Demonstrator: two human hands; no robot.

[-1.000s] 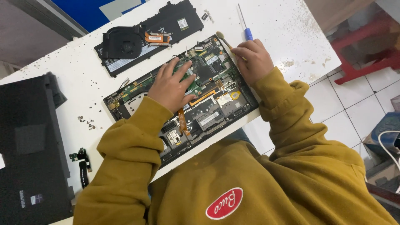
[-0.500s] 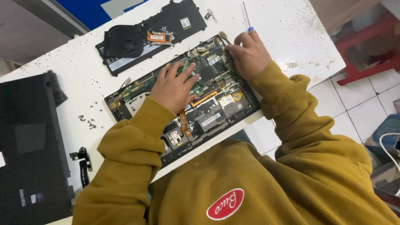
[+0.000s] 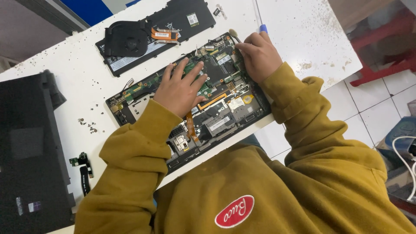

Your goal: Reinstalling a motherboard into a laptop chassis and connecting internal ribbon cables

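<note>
Far left: a black laptop cover [image 3: 30,151] is laid flat on the white table [image 3: 78,73], running off the left and lower edges of the view.
Small parts: a small green board with a black strip [image 3: 83,170] is seen just right of the cover; a scatter of tiny screws [image 3: 89,125] lies above it on the bare table.
Upper centre: a black battery pack [image 3: 182,15] is placed behind the opened laptop, and a black fan with a copper heat pipe [image 3: 130,39] is rested on its left end.
Opened laptop: the opened laptop base [image 3: 225,117] is set slantwise near the table's front edge, its green mainboard, orange ribbon cable and coin cell exposed; its lower corner is hidden by the mustard sleeve.
Left hand: the left hand [image 3: 180,89] is laid palm down on the mainboard's middle, fingers spread and pressed flat; nothing is gripped by it.
Right hand: the right hand [image 3: 258,56] is curled at the base's upper right corner; a thin handle tipped with a small brush head [image 3: 234,34] appears to be pinched in it, the tip touching the board's top edge.
Screwdriver: a blue-handled screwdriver [image 3: 261,27] is lying on the table just behind the right hand's knuckles.
Far right: a tiled floor [image 3: 368,117] and a red stool [image 3: 381,47] are seen beyond the table edge.
</note>
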